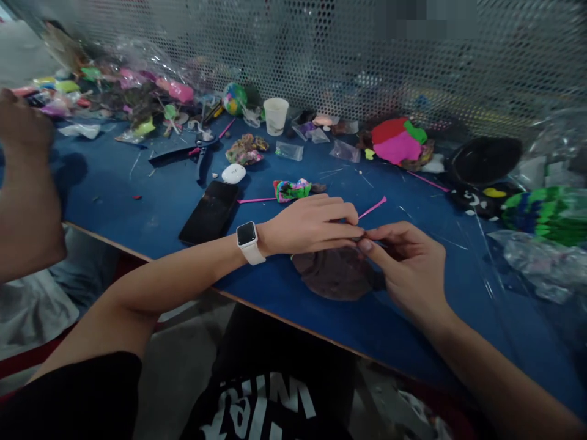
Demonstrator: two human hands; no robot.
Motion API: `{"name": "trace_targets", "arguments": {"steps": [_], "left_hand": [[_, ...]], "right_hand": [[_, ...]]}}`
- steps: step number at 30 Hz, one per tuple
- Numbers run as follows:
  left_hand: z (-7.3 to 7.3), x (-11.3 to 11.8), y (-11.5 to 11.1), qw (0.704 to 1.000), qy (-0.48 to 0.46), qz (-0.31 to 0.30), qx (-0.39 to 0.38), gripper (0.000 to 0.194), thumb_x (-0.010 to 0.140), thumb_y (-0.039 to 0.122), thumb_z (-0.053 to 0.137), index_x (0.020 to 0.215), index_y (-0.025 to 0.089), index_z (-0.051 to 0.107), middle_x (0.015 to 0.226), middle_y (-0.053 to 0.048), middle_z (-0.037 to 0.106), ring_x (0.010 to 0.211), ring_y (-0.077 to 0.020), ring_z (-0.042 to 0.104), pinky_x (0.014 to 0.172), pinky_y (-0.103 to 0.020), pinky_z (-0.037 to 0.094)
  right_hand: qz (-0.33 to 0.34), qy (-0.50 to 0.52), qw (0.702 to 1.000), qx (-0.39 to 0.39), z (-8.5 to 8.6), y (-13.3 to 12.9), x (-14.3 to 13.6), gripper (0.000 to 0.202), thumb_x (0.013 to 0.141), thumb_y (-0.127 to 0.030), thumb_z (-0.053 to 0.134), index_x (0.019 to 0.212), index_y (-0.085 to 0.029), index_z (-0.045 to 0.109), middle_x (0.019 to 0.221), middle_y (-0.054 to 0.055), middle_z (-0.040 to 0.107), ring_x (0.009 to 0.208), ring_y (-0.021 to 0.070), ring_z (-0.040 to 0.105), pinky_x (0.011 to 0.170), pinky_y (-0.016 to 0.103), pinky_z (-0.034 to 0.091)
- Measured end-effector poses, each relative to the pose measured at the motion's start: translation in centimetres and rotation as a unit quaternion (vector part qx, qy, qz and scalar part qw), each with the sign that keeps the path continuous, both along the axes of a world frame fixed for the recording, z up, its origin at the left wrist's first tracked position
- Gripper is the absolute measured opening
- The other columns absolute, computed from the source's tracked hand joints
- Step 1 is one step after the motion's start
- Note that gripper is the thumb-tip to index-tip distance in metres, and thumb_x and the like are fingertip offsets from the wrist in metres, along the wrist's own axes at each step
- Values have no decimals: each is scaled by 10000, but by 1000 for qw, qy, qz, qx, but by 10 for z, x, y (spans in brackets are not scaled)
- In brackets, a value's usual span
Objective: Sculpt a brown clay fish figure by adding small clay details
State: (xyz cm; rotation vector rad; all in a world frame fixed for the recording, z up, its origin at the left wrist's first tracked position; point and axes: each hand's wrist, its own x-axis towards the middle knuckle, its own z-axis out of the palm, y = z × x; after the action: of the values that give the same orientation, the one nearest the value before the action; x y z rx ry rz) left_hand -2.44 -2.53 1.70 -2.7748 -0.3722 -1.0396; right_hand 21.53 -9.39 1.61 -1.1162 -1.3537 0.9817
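A flat, dark brown disc of clay-like material (337, 275) lies on the blue table near its front edge. Over its upper part reaches my left hand (314, 225), palm down, with a watch on the wrist. My right hand (408, 260) is at the disc's right side, thumb and forefinger pinched together. The fingertips of both hands meet above the disc's upper right edge, around a small dark bit that is mostly hidden. Just beyond my left hand lies a multicoloured clay piece (291, 190) with a pink stick (373, 208) nearby.
A black phone (211, 212), a white case (233, 173) and a paper cup (276, 116) stand left and behind. Clay pieces and plastic bags line the perforated metal screen (321, 55). Another person's arm (27, 189) rests at the far left. A black bowl-like piece (487, 160) lies right.
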Motion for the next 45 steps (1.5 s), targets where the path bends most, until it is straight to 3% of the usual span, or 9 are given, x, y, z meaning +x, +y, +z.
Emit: {"name": "trace_targets", "arguments": {"steps": [3, 7, 11, 14, 25, 31, 38, 42, 45], "left_hand": [[1, 1, 0, 1000, -9, -15, 12, 395, 1262, 466, 496, 1265, 198, 786, 1142, -82, 816, 1008, -181, 741, 887, -325, 538], [4, -8, 7, 1000, 17, 2, -14, 336, 1272, 386, 500, 1230, 246, 802, 1137, -58, 827, 964, -165, 758, 857, -328, 538], [2, -21, 21, 998, -37, 30, -39, 244, 1243, 351, 584, 1246, 262, 811, 1130, -45, 833, 988, -170, 796, 829, -312, 572], [-2, -23, 28, 995, -58, 41, -64, 211, 1222, 293, 619, 1232, 261, 827, 1116, -50, 834, 981, -171, 804, 795, -304, 579], [-1, -25, 28, 990, -27, 92, -106, 268, 1208, 410, 665, 1170, 217, 847, 1063, -65, 836, 976, -195, 799, 828, -311, 594], [1, -23, 27, 989, -52, 103, -96, 402, 1196, 524, 675, 1007, 196, 809, 940, -45, 796, 867, -172, 759, 751, -287, 542], [-1, -21, 23, 988, -49, 91, -118, 235, 1204, 385, 683, 1189, 216, 846, 1084, -51, 852, 943, -177, 799, 808, -289, 593], [-5, -20, 23, 986, -38, 71, -146, 290, 1209, 442, 670, 1191, 234, 871, 1113, -54, 855, 990, -194, 813, 860, -316, 616], [-10, -15, 23, 983, -54, 39, -174, 287, 1189, 454, 704, 1165, 238, 891, 1074, -60, 844, 961, -194, 808, 847, -322, 618]], "right_hand": [[6, -10, 1000, -4, 2, -2, -1, 426, 718, -489, 1148, 885, -293, 808, 900, 10, 867, 803, 212, 820, 700, 312, 682], [49, -133, 989, 36, 6, 3, 8, 273, 934, -499, 984, 1035, -299, 828, 994, 34, 873, 846, 236, 818, 727, 358, 666], [88, -368, 920, 98, 4, 14, 25, 212, 1036, -468, 828, 1135, -283, 856, 1080, 83, 851, 1043, 332, 795, 895, 489, 656], [112, -439, 886, 102, -1, 19, 32, 309, 1044, -537, 797, 1118, -244, 863, 1082, 119, 813, 1108, 370, 760, 978, 549, 630], [219, -237, 941, -105, 21, 24, 35, 467, 897, -627, 938, 1081, -226, 783, 961, 61, 812, 866, 253, 739, 800, 402, 579], [184, -150, 957, -165, 26, 32, 45, 617, 698, -662, 1100, 1026, -233, 802, 950, 64, 832, 872, 254, 767, 810, 405, 620], [142, -206, 954, -165, 22, 54, 76, 649, 688, -763, 1067, 1032, -270, 822, 928, 62, 842, 899, 305, 796, 848, 479, 645], [130, -312, 937, -85, 13, 59, 82, 530, 885, -803, 906, 972, -283, 851, 931, 85, 853, 869, 315, 779, 832, 496, 618], [66, -405, 912, 19, 10, 55, 78, 409, 999, -690, 834, 889, -296, 834, 854, 72, 820, 768, 292, 729, 780, 490, 592]]}}
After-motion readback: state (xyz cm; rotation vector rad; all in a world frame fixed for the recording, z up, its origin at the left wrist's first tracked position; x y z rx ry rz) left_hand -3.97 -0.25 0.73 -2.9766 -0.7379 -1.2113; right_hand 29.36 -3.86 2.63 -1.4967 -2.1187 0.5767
